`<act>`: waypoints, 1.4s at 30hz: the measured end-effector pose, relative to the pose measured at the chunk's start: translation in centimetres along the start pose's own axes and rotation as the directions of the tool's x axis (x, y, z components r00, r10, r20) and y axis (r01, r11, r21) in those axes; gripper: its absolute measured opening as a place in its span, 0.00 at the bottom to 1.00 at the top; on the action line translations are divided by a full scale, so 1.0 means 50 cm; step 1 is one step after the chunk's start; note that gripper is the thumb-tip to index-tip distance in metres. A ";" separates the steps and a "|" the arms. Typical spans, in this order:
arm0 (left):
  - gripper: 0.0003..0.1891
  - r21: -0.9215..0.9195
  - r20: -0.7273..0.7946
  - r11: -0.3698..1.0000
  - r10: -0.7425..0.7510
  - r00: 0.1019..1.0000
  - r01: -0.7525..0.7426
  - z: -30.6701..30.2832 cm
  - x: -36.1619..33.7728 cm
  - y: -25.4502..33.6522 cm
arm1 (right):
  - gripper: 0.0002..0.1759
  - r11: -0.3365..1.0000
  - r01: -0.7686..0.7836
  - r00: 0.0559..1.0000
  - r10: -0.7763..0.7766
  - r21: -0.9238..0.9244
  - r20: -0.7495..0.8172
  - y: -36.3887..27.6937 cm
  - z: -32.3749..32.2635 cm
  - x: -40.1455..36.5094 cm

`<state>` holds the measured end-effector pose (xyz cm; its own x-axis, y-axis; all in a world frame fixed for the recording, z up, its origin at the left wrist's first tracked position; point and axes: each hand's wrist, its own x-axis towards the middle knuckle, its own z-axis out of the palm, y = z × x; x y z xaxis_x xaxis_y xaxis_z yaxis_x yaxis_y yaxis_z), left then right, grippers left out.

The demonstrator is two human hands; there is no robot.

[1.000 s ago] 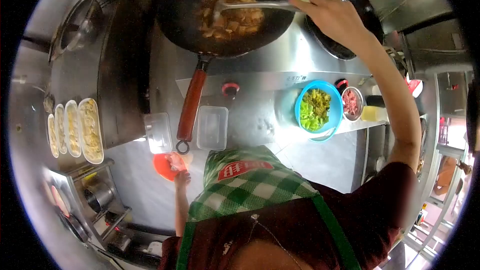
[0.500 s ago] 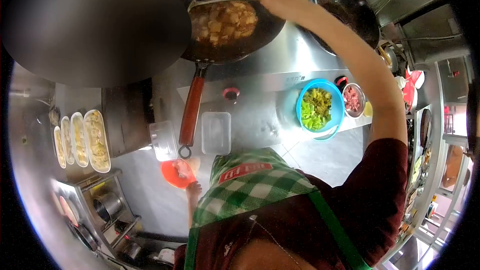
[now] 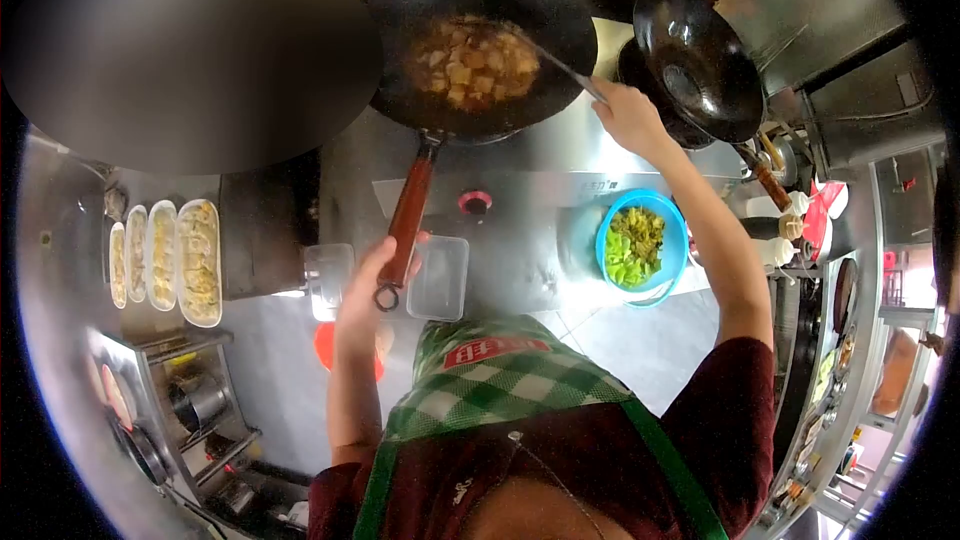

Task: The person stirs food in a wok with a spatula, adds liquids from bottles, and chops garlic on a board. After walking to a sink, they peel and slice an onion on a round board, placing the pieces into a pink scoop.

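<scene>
Stainless-steel bench (image 3: 520,270) runs below the burners. At far left, four white trays (image 3: 200,260) of food stand side by side. A red bowl (image 3: 322,348) sits low, partly hidden by the forearm. The left hand (image 3: 375,285), which was down at that bowl a second ago, has risen and now wraps its fingers around the lower end of the red wok handle (image 3: 410,210), between two clear containers (image 3: 328,275). The wok (image 3: 480,40) sits on the burner, holding cubed food in brown sauce. The right hand (image 3: 630,115) has drawn back off the pan to its right rim, closed on the metal utensil shaft (image 3: 565,70). A blue bowl (image 3: 640,240) of greens and an empty second wok (image 3: 700,65) stand further right.
</scene>
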<state>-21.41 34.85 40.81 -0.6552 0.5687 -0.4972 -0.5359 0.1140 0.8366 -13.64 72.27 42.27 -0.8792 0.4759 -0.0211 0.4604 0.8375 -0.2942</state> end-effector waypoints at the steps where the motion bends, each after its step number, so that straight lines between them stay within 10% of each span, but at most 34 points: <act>1: 0.27 -0.010 0.025 1.000 0.001 1.000 -0.001 0.005 -0.002 -0.001 | 0.21 0.999 -0.004 1.000 0.004 0.045 0.005 -0.003 -0.007 -0.005; 14: 0.29 -0.088 0.148 0.996 -0.010 0.989 0.024 -0.017 0.001 -0.018 | 0.25 0.815 0.167 0.957 -0.269 -0.555 -0.108 -0.050 0.008 -0.048; 29: 0.28 -0.033 0.060 0.999 0.024 0.998 -0.022 -0.030 -0.005 -0.024 | 0.23 0.814 0.102 0.963 -0.224 -0.572 -0.148 -0.042 -0.062 -0.153; 34: 0.25 -0.053 -0.021 0.997 -0.049 0.999 0.048 -0.067 0.006 -0.048 | 0.13 0.922 0.152 0.937 -0.249 -0.357 -0.245 -0.036 -0.099 -0.145; 37: 0.20 -0.002 -0.109 0.997 0.070 0.992 -0.071 -0.072 0.001 -0.040 | 0.10 0.997 0.056 0.998 -0.055 0.061 -0.013 -0.030 -0.121 -0.106; 38: 0.18 0.054 -0.169 0.994 0.099 0.981 -0.091 -0.083 0.003 -0.043 | 0.12 0.873 -0.231 0.959 0.130 0.429 0.252 -0.039 -0.131 -0.099; 42: 0.13 0.174 -0.266 0.965 0.236 0.935 -0.194 -0.141 0.021 -0.024 | 0.14 0.778 -0.356 0.894 0.122 0.517 0.432 -0.040 -0.104 -0.045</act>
<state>-25.20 29.57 37.68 -0.8805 0.3414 -0.3289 -0.2977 0.1419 0.9441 -11.94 70.93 47.86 -0.7825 0.4112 -0.4675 0.6081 0.3439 -0.7155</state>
